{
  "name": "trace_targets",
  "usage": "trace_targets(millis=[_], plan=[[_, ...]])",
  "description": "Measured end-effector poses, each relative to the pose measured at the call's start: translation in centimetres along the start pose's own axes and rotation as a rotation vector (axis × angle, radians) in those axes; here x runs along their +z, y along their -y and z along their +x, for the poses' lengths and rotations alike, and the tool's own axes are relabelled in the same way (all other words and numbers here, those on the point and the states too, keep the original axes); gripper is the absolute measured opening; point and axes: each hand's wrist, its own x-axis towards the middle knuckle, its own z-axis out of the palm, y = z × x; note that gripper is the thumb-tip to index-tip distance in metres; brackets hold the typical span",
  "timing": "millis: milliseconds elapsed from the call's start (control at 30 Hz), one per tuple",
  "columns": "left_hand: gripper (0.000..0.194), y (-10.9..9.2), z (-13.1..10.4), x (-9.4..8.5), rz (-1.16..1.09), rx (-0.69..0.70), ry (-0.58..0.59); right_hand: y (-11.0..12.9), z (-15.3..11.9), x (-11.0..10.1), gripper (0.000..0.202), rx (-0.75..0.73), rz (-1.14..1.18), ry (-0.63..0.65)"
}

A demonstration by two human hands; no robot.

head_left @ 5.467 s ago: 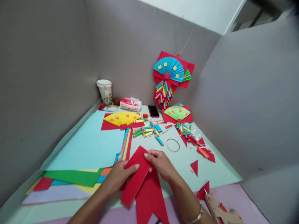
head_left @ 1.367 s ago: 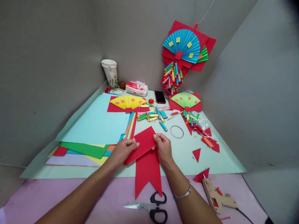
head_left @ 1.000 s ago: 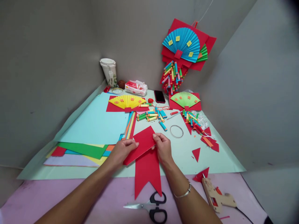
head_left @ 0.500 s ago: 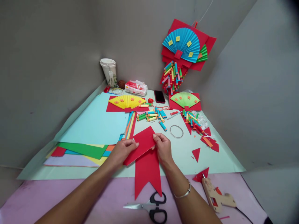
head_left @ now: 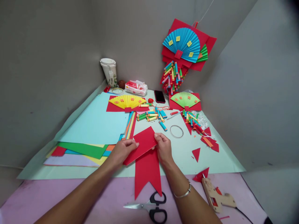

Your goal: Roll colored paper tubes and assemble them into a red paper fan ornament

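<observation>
A red rectangular card (head_left: 143, 143) is held tilted between my two hands. My left hand (head_left: 125, 151) pinches its left end, thumb on top. At the card's right end, my right hand (head_left: 163, 147) grips with thumb in front and fingers behind. Below the card lies a red paper banner (head_left: 147, 171) with a V-notched bottom, its upper part hidden behind the card. Black-handled scissors (head_left: 149, 206) rest on the pink surface just under the banner's tips, blades pointing left.
Coloured paper sheets (head_left: 93, 121) are stacked at left. Several small paper rolls (head_left: 154, 115) lie beyond my hands, near a metal ring (head_left: 176, 132). A hot glue gun (head_left: 217, 196) lies at right by red scraps. Fan decorations (head_left: 128, 101) and a cup (head_left: 109, 73) stand farther back.
The right hand's thumb has shifted very slightly to the right along the card's edge. Both hands keep hold of the card, and everything else stays in place.
</observation>
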Motion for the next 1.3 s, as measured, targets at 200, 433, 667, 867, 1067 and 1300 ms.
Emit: trace_targets(millis=[200, 433, 667, 867, 1067, 1300], plan=[[0.031, 0.5, 0.3, -0.3, -0.021, -0.003, 0.045, 0.3, -0.2, 0.1, 0.031, 0.001, -0.011, 0.001], [0.03, 1.0, 0.8, -0.5, -0.085, -0.031, 0.043, 0.4, -0.1, 0.1, 0.03, -0.001, -0.04, -0.074], [0.031, 0.9, 0.5, -0.6, -0.165, -0.019, 0.104, 0.5, -0.1, 0.1, 0.03, 0.005, -0.026, -0.071], [0.027, 0.5, 0.4, -0.3, -0.136, -0.036, 0.046, 0.4, -0.2, 0.1, 0.03, -0.031, 0.004, -0.036], [0.028, 0.3, 0.4, -0.4, -0.128, -0.041, 0.043, 0.2, -0.2, 0.2, 0.03, -0.04, 0.05, -0.008], [0.028, -1.1, -1.0, 0.0, -0.07, -0.049, 0.052, 0.3, -0.4, 0.2, 0.032, -0.106, -0.026, -0.063]])
